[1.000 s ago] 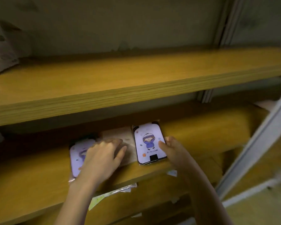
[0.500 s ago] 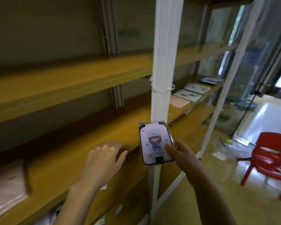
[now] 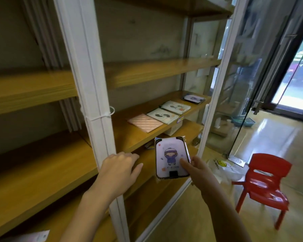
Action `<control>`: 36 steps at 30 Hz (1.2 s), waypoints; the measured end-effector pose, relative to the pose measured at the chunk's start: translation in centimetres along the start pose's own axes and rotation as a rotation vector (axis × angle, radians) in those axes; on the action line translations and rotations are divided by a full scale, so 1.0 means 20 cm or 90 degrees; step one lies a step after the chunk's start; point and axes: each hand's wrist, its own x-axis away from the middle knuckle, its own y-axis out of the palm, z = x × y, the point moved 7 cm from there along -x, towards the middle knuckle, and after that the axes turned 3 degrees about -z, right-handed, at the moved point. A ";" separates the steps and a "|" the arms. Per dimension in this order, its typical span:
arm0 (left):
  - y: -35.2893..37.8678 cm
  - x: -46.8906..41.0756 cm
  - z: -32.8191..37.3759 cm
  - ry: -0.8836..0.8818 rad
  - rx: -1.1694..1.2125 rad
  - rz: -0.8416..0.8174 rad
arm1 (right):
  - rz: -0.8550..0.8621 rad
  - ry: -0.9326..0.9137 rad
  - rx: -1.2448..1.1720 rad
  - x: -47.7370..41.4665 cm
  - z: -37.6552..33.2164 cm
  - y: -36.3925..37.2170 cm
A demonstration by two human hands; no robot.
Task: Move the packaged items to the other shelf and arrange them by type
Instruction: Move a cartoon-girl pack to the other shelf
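My right hand [image 3: 198,169] pinches a wrapped package with a cartoon figure in purple [image 3: 170,157], held upright in the air in front of the right-hand shelf [image 3: 129,135]. My left hand [image 3: 119,167] hovers with relaxed fingers and holds nothing, just in front of the white upright post [image 3: 94,95]. On that right shelf lie a pink striped package [image 3: 144,122], two pale packages with dark marks [image 3: 162,115] [image 3: 176,107], and a package like mine [image 3: 193,98] at the far end.
The left shelf bay [image 3: 33,173] is bare wood. A red plastic chair [image 3: 264,182] stands on the floor at right, near a glass door [image 3: 262,84]. A white plastic bag [image 3: 224,165] lies on the floor. Another package edge [image 3: 38,236] shows at bottom left.
My view has swung right from the left shelf to the right bay. My right hand lifted the cartoon package off the shelf and carried it right; my left hand left the other packages.
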 end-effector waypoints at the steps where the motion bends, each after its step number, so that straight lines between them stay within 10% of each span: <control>1: 0.01 -0.06 0.02 0.001 0.001 -0.003 | -0.001 0.002 0.001 -0.04 0.01 -0.03; 36: 0.55 -2.34 0.45 -0.086 -0.058 0.021 | -0.110 -0.040 0.001 -2.37 -0.13 -1.20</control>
